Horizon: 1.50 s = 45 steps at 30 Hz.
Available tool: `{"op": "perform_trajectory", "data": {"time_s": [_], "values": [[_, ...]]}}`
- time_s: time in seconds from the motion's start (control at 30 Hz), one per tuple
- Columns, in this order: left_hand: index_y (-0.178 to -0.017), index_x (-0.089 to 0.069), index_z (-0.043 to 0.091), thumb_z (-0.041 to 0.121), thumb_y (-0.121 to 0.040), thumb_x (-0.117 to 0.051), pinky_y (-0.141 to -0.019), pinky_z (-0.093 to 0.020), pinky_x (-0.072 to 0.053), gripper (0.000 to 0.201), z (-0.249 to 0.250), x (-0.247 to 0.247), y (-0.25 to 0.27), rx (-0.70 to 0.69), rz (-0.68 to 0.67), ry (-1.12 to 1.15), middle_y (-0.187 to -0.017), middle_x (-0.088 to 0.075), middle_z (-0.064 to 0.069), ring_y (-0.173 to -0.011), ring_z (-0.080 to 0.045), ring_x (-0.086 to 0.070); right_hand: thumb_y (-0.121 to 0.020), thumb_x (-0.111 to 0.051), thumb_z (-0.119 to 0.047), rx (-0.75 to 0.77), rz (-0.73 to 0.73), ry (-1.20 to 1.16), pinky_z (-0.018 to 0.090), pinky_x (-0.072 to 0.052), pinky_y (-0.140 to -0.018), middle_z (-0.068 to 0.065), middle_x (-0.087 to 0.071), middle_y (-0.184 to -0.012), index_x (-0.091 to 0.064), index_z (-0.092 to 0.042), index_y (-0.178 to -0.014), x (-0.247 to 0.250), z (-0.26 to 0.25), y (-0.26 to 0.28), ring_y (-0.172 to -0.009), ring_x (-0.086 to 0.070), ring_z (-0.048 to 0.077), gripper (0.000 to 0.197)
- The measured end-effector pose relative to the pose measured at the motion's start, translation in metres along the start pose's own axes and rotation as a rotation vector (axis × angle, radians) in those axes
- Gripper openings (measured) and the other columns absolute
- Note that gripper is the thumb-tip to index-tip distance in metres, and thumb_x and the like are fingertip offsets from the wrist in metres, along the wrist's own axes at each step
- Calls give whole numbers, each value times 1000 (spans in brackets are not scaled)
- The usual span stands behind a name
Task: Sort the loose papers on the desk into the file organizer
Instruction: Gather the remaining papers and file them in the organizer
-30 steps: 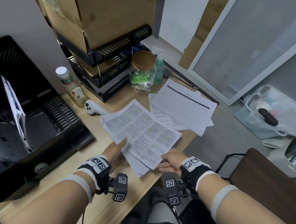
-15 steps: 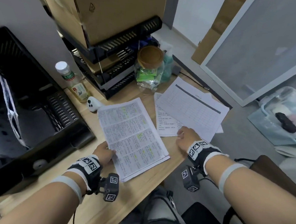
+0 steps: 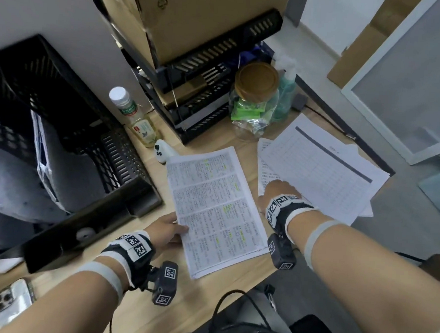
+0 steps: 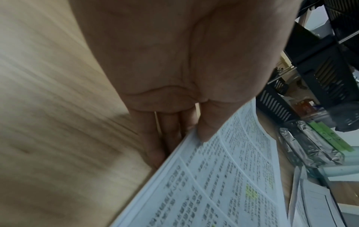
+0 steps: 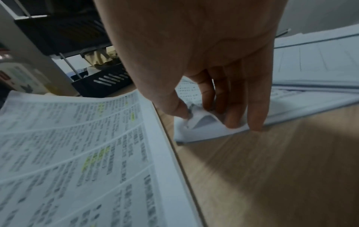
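1. Since a second ago, I had let my right hand [image 3: 276,193] leave the highlighted stack [image 3: 216,207] for the table sheets [image 3: 324,178] at 2 o'clock on the counter [image 3: 137,313].
2. Its grip pinched a sheet corner [image 5: 202,122].
3. My left hand [image 3: 166,231] gripped the stack's 9 o'clock edge, thumb on top.

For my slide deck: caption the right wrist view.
Right hand pinches up a sheet's corner beside the highlighted stack.

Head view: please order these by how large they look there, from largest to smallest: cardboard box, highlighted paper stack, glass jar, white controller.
1. cardboard box, though cropped by the frame
2. highlighted paper stack
3. glass jar
4. white controller
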<state>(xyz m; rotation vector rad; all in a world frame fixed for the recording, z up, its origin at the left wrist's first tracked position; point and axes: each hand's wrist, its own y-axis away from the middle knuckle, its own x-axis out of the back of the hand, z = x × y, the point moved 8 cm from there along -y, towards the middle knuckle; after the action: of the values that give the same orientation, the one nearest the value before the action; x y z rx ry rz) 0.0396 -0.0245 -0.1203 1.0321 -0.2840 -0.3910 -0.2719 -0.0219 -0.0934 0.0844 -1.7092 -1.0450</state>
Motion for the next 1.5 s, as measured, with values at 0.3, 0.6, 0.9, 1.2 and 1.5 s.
{"op": "perform_trajectory", "data": {"time_s": [0.3,0.6,0.9,1.2,1.5], "values": [[-104,-71,20,-3,-100,-50,-71,-38,-62,31,4,14,-14,-40,86,4,-105,-76,-13,-87,-29,-72,-78,-65,-45,-133,55,-150,32,-42,-68,9,-58,-114,-45,-9,-116,3,0,-10,-95,-60,29,56],[-100,-75,24,1,-100,-54,-94,-55,-57,31,10,16,-17,-123,62,-39,-109,-78,-14,-102,-36,-74,-89,-45,-11,7,147,-159,40,-50,-81,17,-62,-110,-28,-12,-136,33,-5,11,-97,-62,35,50],[-128,-62,28,-11,-89,-62,-93,-54,-58,56,38,-43,-1,-275,-237,-52,-117,-76,-11,-111,-32,-72,-88,-42,1,116,-339,-1192,48,-60,-58,35,-60,-109,-39,0,-126,28,-93,51,-73,-70,46,38],[-104,-71,26,18,-95,-62,-100,-51,-54,15,40,-11,-25,-328,125,-143,-117,-75,-10,-108,-32,-70,-96,-49,-8,191,-348,-1214,44,-55,-91,19,-68,-114,-57,-3,-122,8,-97,59,-102,-67,28,28],[-96,-65,27,20,-87,-61,-100,-54,-54,12,10,-9,-58,-161,106,-95,-120,-73,-9,-109,-36,-69,-73,-69,-44,-371,-31,-446,37,-52,-83,13,-52,-122,-43,-6,-125,-43,80,54,-106,-59,33,69]]}}
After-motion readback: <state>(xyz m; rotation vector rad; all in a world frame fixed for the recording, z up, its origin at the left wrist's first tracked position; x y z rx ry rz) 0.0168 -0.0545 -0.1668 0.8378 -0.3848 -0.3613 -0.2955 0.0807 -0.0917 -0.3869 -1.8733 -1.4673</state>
